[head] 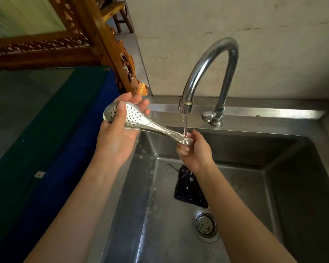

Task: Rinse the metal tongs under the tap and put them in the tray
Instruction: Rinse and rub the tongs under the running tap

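Note:
The metal tongs (150,125) lie almost level over the left rim of the steel sink (285,141), their perforated spoon ends to the left. My left hand (118,137) grips those perforated ends, thumb across the top. My right hand (195,149) pinches the narrow hinge end, right under the curved tap (209,61). A thin stream of water (185,124) falls from the spout onto that end. No tray shows in the view.
A dark wet cloth (188,188) lies in the basin above the round drain (205,224). The tap's lever (207,115) sits on the back ledge. A blue-green cloth-covered surface (46,149) borders the sink on the left, with a carved wooden frame (103,44) behind it.

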Tool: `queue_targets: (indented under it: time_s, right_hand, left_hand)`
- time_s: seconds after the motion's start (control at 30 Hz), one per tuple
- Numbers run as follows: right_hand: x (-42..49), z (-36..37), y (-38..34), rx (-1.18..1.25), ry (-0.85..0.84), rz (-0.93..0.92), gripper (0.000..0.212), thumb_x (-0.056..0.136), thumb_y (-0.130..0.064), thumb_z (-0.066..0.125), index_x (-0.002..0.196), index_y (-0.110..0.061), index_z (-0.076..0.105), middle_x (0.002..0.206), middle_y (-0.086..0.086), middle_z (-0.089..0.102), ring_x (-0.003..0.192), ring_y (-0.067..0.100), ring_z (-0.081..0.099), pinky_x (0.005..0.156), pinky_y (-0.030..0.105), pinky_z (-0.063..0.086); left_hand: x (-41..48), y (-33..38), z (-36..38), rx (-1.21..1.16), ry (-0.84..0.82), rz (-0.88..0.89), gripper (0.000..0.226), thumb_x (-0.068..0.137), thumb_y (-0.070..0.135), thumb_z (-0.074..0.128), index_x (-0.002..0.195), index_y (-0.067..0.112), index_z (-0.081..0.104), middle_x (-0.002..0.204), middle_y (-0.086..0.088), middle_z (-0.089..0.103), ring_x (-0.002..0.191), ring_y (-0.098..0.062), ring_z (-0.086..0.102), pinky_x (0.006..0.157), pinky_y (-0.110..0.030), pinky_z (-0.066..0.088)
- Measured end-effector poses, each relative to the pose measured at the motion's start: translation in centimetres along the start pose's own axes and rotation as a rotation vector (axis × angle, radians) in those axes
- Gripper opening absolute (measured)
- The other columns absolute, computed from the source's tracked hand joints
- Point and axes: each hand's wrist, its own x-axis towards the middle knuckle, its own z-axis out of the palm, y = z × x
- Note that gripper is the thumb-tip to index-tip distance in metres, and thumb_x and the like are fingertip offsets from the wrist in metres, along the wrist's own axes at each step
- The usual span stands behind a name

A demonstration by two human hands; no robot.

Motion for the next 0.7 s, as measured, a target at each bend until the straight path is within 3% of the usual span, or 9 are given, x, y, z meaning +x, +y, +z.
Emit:
queue_targets:
  time_s: [0.1, 0.2, 0.3, 0.4, 0.5, 0.53, 0.6, 0.7]
  right_hand:
    - [-0.3, -0.2, -0.1, 0.024, -0.073, 0.007, 0.051, 0.097, -0.027, 0.039, 0.053, -0.011, 0.059, 0.046, 0.002, 0.047, 0.033, 0.011, 0.033, 0.034, 0.018, 0.025]
    - [-1.3, -1.0, -0.4, -0.119, -0.148, 0.033, 0.04, 0.098, -0.028, 0.038, 0.068, -0.009, 0.055, 0.053, 0.004, 0.057, 0.037, 0.011, 0.039, 0.036, 0.02, 0.032]
    - [-3.3, -2.8, -1.5, -0.524, -0.223, -0.005, 0.04, 0.098, -0.031, 0.039, 0.078, -0.007, 0.064, 0.054, 0.001, 0.059, 0.043, 0.01, 0.047, 0.044, 0.018, 0.04]
    - [-5.9, -4.8, -3.2, -1.016, -0.401, -0.08, 0.038, 0.095, -0.033, 0.044, 0.102, 0.0, 0.063, 0.064, -0.006, 0.067, 0.048, 0.006, 0.05, 0.049, 0.017, 0.043]
    - [-7.8, -6.3, -4.5, -1.247, -0.48, 0.003, 0.029, 0.091, -0.024, 0.055, 0.116, -0.009, 0.056, 0.082, 0.002, 0.071, 0.046, 0.009, 0.048, 0.045, 0.019, 0.041]
    - [-8.2, -6.9, -4.5, -1.299, -0.453, -0.01, 0.025, 0.091, -0.02, 0.055, 0.115, -0.012, 0.056, 0.081, 0.004, 0.069, 0.047, 0.01, 0.048, 0.046, 0.02, 0.041]
    - [-8.7, -8.4, -4.3, -1.468, -0.302, -0.204, 0.022, 0.092, -0.018, 0.054, 0.114, -0.015, 0.057, 0.079, 0.002, 0.065, 0.06, 0.011, 0.057, 0.059, 0.027, 0.047]
    - [-9.2, -10.8, -3.7, -1.867, 0.053, -0.562, 0.035, 0.094, -0.03, 0.048, 0.129, -0.026, 0.047, 0.099, 0.003, 0.069, 0.085, 0.022, 0.066, 0.073, 0.04, 0.053]
  left_hand:
    - [-1.0, -0.5, -1.2, -0.115, -0.047, -0.013, 0.018, 0.08, 0.033, 0.056, 0.09, 0.031, 0.072, 0.099, 0.012, 0.071, 0.105, -0.01, 0.063, 0.093, -0.031, 0.05]
    - [-1.6, -1.5, -1.9, -0.274, 0.005, -0.025, 0.014, 0.072, 0.036, 0.07, 0.086, 0.033, 0.071, 0.095, 0.015, 0.071, 0.09, -0.002, 0.064, 0.084, -0.024, 0.051]
    - [-1.1, -3.5, -1.9, -0.406, 0.126, -0.074, 0.014, 0.074, 0.032, 0.068, 0.087, 0.028, 0.066, 0.09, 0.012, 0.068, 0.076, -0.001, 0.061, 0.074, -0.019, 0.05]
    - [-0.7, -6.3, -0.4, -0.458, 0.272, -0.19, 0.02, 0.071, 0.033, 0.067, 0.085, 0.02, 0.065, 0.08, 0.006, 0.067, 0.071, -0.006, 0.063, 0.07, -0.02, 0.053]
    - [-0.5, -9.1, 1.6, -0.569, 0.417, -0.294, 0.03, 0.067, 0.032, 0.072, 0.089, 0.012, 0.067, 0.082, -0.002, 0.07, 0.07, -0.011, 0.068, 0.071, -0.024, 0.057]
    - [-0.5, -10.0, 2.3, -0.559, 0.439, -0.337, 0.035, 0.071, 0.036, 0.071, 0.096, 0.012, 0.063, 0.083, -0.002, 0.071, 0.072, -0.012, 0.069, 0.075, -0.025, 0.056]
    - [-0.3, -11.7, 3.8, -0.47, 0.425, -0.417, 0.04, 0.081, 0.05, 0.059, 0.094, 0.012, 0.061, 0.074, 0.001, 0.071, 0.067, -0.012, 0.068, 0.072, -0.026, 0.056]
    - [-0.4, -13.4, 5.4, -0.383, 0.348, -0.523, 0.052, 0.082, 0.065, 0.045, 0.083, 0.016, 0.065, 0.067, 0.001, 0.064, 0.064, -0.014, 0.064, 0.067, -0.03, 0.052]
